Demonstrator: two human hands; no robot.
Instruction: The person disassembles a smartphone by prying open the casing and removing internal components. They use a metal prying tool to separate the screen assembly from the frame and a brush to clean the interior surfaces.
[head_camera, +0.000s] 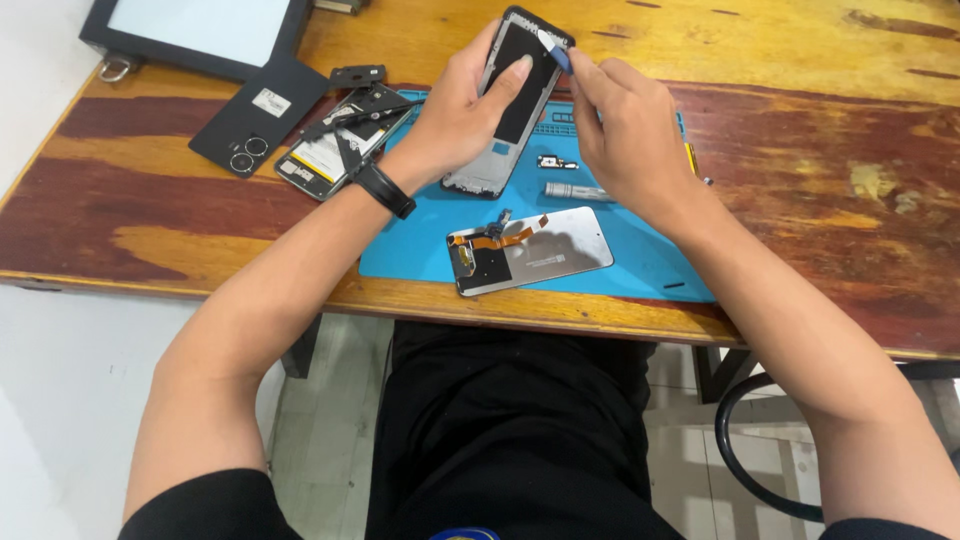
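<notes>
My left hand (462, 108) holds a black phone frame (512, 95) tilted up above the blue work mat (640, 265), thumb lying across its dark inner face. My right hand (618, 125) pinches a small blue pry tool (556, 50) against the frame's upper right corner. A black band sits on my left wrist. Below the hands, a detached screen panel (535, 248) with an orange flex cable lies face down on the mat.
An opened phone body (340, 145) and a black back cover (262, 112) lie left of the mat on the wooden table (820, 130). A small camera part (357, 74), small parts (570, 188) on the mat, a dark-framed tablet (195, 30) at far left.
</notes>
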